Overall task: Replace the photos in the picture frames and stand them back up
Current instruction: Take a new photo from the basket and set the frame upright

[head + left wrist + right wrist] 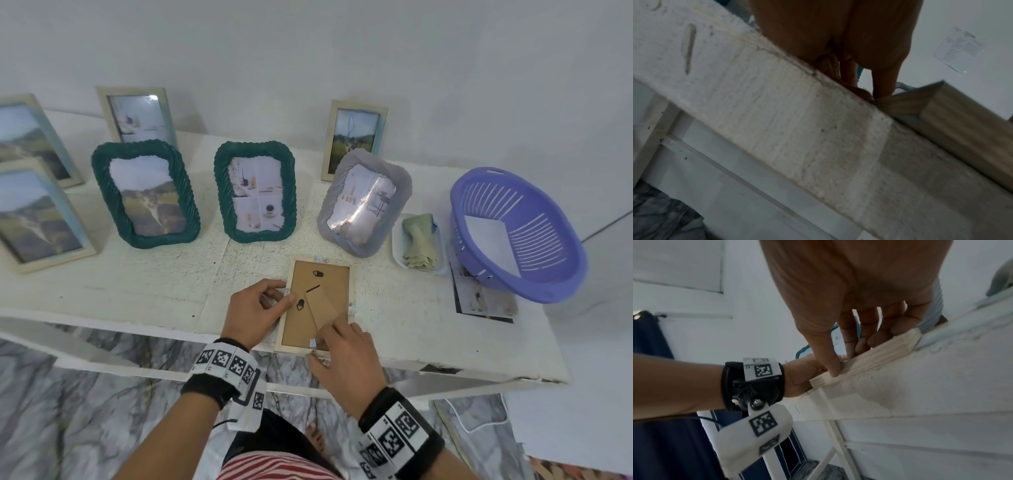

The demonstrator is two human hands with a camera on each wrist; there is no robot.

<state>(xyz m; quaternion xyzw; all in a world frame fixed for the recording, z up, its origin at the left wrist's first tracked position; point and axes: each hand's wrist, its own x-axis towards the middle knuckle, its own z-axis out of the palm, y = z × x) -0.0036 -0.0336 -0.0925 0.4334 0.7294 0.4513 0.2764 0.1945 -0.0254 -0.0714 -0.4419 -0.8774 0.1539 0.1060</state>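
A light wooden picture frame (329, 274) lies face down at the table's front edge, its brown backing board, two black clips and folded stand leg facing up. My left hand (286, 296) holds the frame's left rail with curled fingers, the thumb next to the lower clip. My right hand (325, 342) grips the near rail, fingers on the backing by the stand leg and thumb against the outer edge. The right wrist view shows that grip (849, 345) on the frame (869, 360). In the left wrist view my fingertips (881, 91) touch the frame's corner (953, 116).
Two green frames (145, 192) (255, 190), a grey plastic-wrapped frame (364, 202) and several wooden frames stand behind with photos in them. At right are a white tray (399, 260) with a green cloth, a purple basket (517, 233) and loose photos (479, 298) under it.
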